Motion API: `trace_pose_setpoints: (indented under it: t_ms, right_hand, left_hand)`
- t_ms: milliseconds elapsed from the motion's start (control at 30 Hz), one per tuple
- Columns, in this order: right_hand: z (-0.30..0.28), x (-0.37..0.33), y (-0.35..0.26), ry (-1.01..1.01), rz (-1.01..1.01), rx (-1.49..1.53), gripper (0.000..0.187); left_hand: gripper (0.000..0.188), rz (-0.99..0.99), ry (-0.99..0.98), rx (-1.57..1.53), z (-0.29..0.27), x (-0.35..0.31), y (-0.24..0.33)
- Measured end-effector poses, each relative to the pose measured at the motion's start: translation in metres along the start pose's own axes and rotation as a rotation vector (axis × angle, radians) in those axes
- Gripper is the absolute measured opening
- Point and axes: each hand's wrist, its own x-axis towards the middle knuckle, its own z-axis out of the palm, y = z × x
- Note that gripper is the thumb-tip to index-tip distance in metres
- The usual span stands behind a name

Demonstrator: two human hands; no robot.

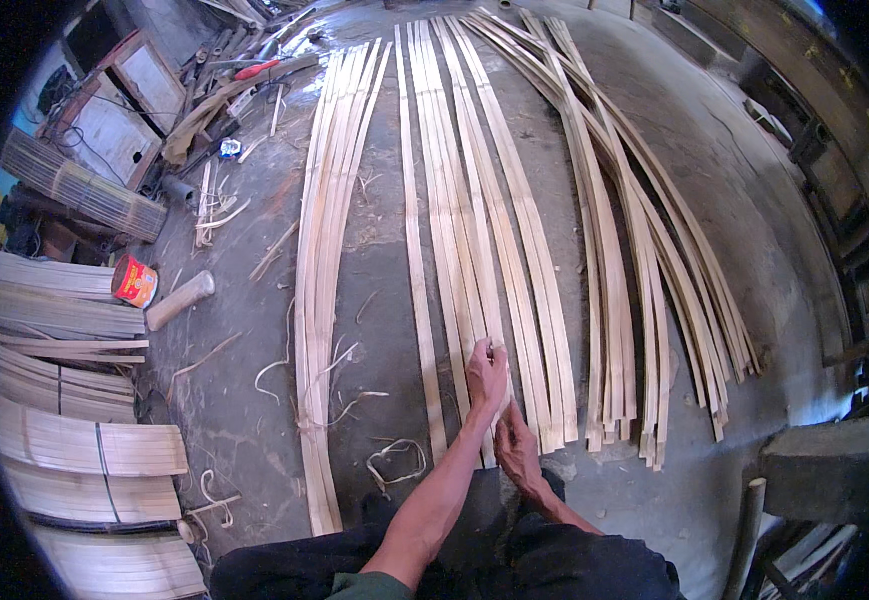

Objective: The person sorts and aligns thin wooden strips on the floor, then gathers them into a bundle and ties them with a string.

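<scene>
Long pale bamboo strips (443, 230) lie side by side on the floor in front of me, running away toward the far end. My left hand (487, 372) is closed around one bamboo strip (488, 300) in this middle group, fingers curled over it. Nearer to my body, my right hand (517, 452) is bent in at the near part of the same strip, its fingers drawn together. The back of that hand hides most of what its fingertips grip. Both my forearms come up over my dark-clothed knees.
Another bundle of strips (326, 250) lies to the left, and crossed strips (614, 250) spread at right. Tied stacks of slats (84, 435), a red tin (135, 282) and a short wooden cylinder (181, 300) line the left side. Curled shavings (394, 465) litter the floor.
</scene>
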Motion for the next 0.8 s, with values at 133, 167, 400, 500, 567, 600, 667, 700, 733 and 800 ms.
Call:
trace_pose_setpoints:
  t_ms: [133,167,400,500,567,600,667,700,733,800]
  right_hand:
    - [-0.009,0.008,0.022,0.168,-0.216,-0.19,0.048]
    - [-0.013,0.008,0.026,0.206,-0.276,-0.201,0.049]
    - [-0.021,0.011,0.029,0.264,-0.462,-0.185,0.052]
    - [-0.027,0.005,0.035,0.179,-0.262,-0.205,0.052]
    - [-0.014,0.005,0.036,0.171,-0.291,-0.176,0.052]
    - [-0.017,0.004,0.04,0.179,-0.264,-0.181,0.052]
    - [-0.024,0.001,0.038,0.18,-0.19,-0.19,0.053]
    - [-0.026,-0.001,0.036,0.173,-0.141,-0.196,0.053]
    - [-0.027,-0.001,0.032,0.164,-0.137,-0.165,0.052]
    - [-0.023,-0.001,0.024,0.142,-0.129,-0.103,0.051]
  left_hand:
    - [0.034,0.018,-0.038,-0.015,0.012,-0.001,-0.011]
    - [0.034,0.047,-0.025,-0.039,0.017,-0.004,-0.006]
    - [0.034,0.023,-0.028,-0.185,0.025,-0.021,0.014]
    - [0.037,-0.016,-0.043,-0.104,0.032,-0.019,-0.007]
    - [0.039,0.099,0.027,0.059,0.025,-0.011,-0.039]
    - [0.04,0.073,-0.029,0.045,0.029,-0.013,-0.039]
    - [0.041,0.024,-0.126,0.025,0.032,-0.014,-0.037]
    - [0.042,0.069,-0.117,0.078,0.032,-0.013,-0.036]
    - [0.044,0.115,-0.103,0.13,0.031,-0.011,-0.035]
    - [0.048,0.129,-0.107,0.165,0.028,-0.007,-0.034]
